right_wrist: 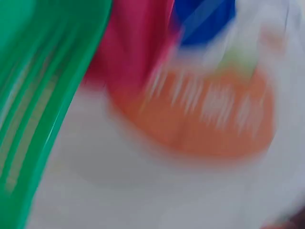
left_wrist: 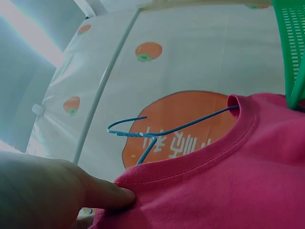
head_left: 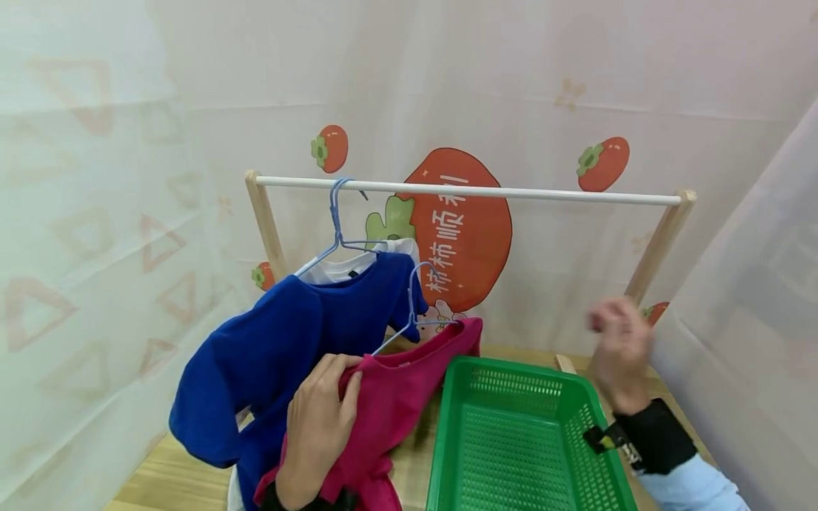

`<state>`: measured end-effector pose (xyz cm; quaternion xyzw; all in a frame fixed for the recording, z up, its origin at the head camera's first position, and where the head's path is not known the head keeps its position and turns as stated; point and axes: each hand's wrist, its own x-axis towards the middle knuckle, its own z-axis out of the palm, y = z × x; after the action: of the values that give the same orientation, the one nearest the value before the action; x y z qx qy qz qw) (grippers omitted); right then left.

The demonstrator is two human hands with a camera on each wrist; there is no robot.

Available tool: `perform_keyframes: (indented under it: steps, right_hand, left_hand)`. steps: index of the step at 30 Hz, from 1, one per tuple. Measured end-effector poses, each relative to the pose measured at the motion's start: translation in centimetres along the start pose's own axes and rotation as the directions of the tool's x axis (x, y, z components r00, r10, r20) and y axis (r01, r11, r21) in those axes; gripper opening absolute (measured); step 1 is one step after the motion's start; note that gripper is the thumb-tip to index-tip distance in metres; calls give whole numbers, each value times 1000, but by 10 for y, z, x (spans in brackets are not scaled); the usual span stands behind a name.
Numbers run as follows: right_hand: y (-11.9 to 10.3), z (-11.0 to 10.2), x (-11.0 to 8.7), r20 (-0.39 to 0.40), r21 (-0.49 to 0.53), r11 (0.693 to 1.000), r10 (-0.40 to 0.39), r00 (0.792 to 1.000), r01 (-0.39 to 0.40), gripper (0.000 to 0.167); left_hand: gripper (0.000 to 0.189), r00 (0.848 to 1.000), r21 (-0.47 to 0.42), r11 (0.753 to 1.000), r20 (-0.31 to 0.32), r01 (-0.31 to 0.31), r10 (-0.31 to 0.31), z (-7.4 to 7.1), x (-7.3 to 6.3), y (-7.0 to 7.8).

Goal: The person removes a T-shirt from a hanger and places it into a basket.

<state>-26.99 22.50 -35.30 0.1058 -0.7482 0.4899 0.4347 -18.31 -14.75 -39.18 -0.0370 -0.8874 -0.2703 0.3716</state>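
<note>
My left hand pinches a pink shirt at the shoulder side of its neckline; in the left wrist view the thumb lies on the collar. A blue wire hanger sits inside the shirt, its hook standing out of the neck, apart from the rail. My right hand, blurred, is up beyond the right side of a green basket, its fingers loosely bent with nothing visible in them. Left of the pink shirt, a blue shirt hangs on another blue hanger.
A white rail on wooden posts spans the back. A white shirt is partly hidden behind the blue one. The wooden table shows below, and a curtain printed with persimmons hangs behind the rail.
</note>
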Motion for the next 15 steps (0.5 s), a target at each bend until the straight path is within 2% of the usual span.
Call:
perform_keyframes:
  steps: [1, 2, 3, 4, 6, 7, 8, 9, 10, 11, 12, 14, 15]
  right_hand:
    - [-17, 8, -8, 161, -1, 1000, 9, 987, -9, 28]
    - [-33, 18, -15, 324, 3, 1000, 25, 946, -27, 30]
    - [-48, 29, -21, 475, 4, 998, 52, 879, -61, 31]
    - [-61, 41, -26, 595, 1, 994, 85, 800, -106, 33]
    - [-81, 67, -32, 751, 23, 978, 121, 649, -210, 39]
    - [-88, 80, -35, 796, 25, 965, 139, 589, -261, 41]
    - [-94, 91, -39, 830, 22, 952, 153, 537, -305, 44]
    - [-98, 101, -42, 851, 24, 940, 159, 500, -341, 46]
    - [-101, 110, -46, 861, 27, 926, 170, 479, -376, 46]
    - [-103, 118, -50, 860, 32, 911, 184, 475, -411, 46]
    - [-104, 125, -53, 854, 40, 896, 200, 481, -443, 44]
    - [-107, 137, -59, 825, 69, 874, 222, 520, -481, 41]
    - [-107, 142, -61, 803, 88, 868, 229, 551, -489, 38]
  left_hand:
    - [16, 1000, -3, 1000, 0, 1, -1, -1, -1, 1]
    - [16, 1000, -5, 1000, -3, -1, 1, -1, -2, 3]
    - [15, 1000, -6, 1000, -8, -7, 7, -2, -3, 5]
    - [15, 1000, -4, 1000, -11, -17, 17, -2, -4, 7]
    - [16, 999, 3, 999, -20, -40, 40, -2, -7, 11]
    - [17, 998, 6, 999, -23, -51, 52, -2, -8, 13]
    - [17, 998, 7, 998, -23, -64, 64, -2, -10, 14]
    - [17, 997, 10, 997, -22, -74, 74, -2, -11, 16]
    - [17, 996, 10, 997, -20, -81, 81, -2, -12, 17]
    - [18, 996, 10, 996, -20, -87, 87, -2, -13, 19]
    - [18, 995, 9, 996, -21, -93, 93, -2, -14, 20]
    - [19, 995, 6, 995, -24, -102, 102, -2, -16, 21]
    - [19, 994, 5, 994, -27, -105, 105, -2, -16, 22]
